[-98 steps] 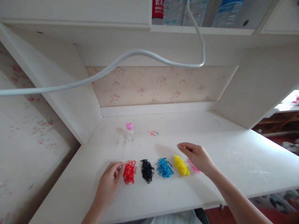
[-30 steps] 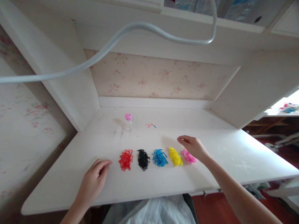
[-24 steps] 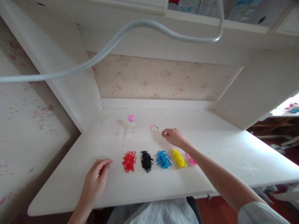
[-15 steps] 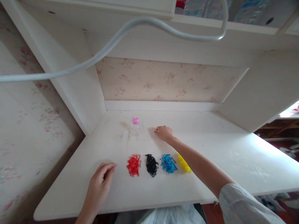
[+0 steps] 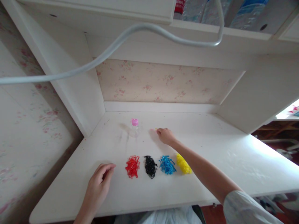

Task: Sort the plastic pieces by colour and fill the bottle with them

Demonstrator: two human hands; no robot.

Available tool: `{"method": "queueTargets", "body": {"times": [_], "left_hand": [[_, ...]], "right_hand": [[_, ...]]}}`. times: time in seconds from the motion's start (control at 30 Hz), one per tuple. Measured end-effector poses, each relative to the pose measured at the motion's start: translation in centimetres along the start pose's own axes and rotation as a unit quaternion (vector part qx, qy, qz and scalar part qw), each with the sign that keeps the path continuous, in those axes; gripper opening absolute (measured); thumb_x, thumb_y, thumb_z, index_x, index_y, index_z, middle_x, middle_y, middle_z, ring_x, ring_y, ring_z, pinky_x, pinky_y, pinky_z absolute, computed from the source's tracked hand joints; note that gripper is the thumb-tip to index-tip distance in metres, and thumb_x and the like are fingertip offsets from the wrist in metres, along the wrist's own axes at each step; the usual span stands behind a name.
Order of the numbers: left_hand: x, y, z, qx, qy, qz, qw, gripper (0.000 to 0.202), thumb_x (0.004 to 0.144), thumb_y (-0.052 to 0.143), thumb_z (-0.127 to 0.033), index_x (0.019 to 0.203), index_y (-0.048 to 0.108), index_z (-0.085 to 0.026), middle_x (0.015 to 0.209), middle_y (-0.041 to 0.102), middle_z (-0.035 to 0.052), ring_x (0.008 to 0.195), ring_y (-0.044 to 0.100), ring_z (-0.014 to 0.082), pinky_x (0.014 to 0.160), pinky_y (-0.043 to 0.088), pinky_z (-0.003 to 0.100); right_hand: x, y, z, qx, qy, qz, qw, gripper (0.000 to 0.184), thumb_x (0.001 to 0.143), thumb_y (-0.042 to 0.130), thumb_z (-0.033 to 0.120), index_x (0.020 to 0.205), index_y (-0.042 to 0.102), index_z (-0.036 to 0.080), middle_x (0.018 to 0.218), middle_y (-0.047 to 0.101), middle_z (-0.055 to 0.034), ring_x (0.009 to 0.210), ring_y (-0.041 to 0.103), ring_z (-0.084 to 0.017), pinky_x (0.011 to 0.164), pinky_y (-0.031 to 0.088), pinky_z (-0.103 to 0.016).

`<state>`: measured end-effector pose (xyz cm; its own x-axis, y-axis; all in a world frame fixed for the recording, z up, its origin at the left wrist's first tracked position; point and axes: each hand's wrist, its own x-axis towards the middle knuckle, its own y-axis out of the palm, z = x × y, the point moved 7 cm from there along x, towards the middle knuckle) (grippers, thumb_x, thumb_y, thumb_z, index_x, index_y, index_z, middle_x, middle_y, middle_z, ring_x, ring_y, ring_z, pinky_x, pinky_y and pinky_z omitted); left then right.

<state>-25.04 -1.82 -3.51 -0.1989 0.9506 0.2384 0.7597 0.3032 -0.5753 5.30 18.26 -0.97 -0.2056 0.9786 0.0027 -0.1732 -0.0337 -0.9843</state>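
Note:
My right hand (image 5: 165, 136) reaches far across the white desk (image 5: 221, 161), its fingers curled down over a few loose coloured bands (image 5: 153, 130) beside a small clear bottle (image 5: 134, 127) with a pink cap. Whether it holds a band is hidden. My left hand (image 5: 99, 182) rests on the desk near the front edge, fingers loosely bent, holding nothing, just left of the red pile (image 5: 132, 166). The black pile (image 5: 150, 165), blue pile (image 5: 167, 164) and yellow pile (image 5: 183, 163) lie in a row. My right forearm covers the pink pile.
A grey cable (image 5: 130, 32) hangs across the view above the desk. Plastic bottles (image 5: 243, 11) stand on the shelf overhead. White side panels (image 5: 77, 93) wall in the desk's left and right; the back panel (image 5: 163, 82) has flowered paper.
My right hand left the pink pile and reached forward and left to the loose bands by the bottle. My left hand drew back from the red pile and rests near the front edge.

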Motion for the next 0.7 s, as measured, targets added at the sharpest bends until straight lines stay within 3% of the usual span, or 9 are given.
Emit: {"method": "queueTargets", "body": {"times": [0.27,0.7], "left_hand": [[0.2,0.1,0.0,0.011,0.010,-0.006,1.000,0.028,0.086,0.047,-0.045,0.092,0.063,-0.022,0.095,0.065,0.0027,0.090,0.061,0.0192,0.080,0.049,0.029],[0.1,0.7,-0.3,0.036,0.023,0.005,0.999,0.026,0.087,0.048,-0.045,0.092,0.062,-0.023,0.096,0.064,0.0017,0.091,0.060,0.0182,0.081,0.047,0.027]], "right_hand": [[-2.6,-2.0,-3.5,0.103,-0.036,-0.031,0.993,0.033,0.089,0.038,0.030,0.093,0.070,0.023,0.084,0.070,-0.0021,0.075,0.061,-0.015,0.062,0.036,-0.021],[-6.7,-2.6,-8.9,0.174,-0.026,-0.078,0.981,0.034,0.085,0.040,0.036,0.089,0.071,0.021,0.071,0.068,-0.0015,0.062,0.058,-0.015,0.057,0.039,-0.023]]}}
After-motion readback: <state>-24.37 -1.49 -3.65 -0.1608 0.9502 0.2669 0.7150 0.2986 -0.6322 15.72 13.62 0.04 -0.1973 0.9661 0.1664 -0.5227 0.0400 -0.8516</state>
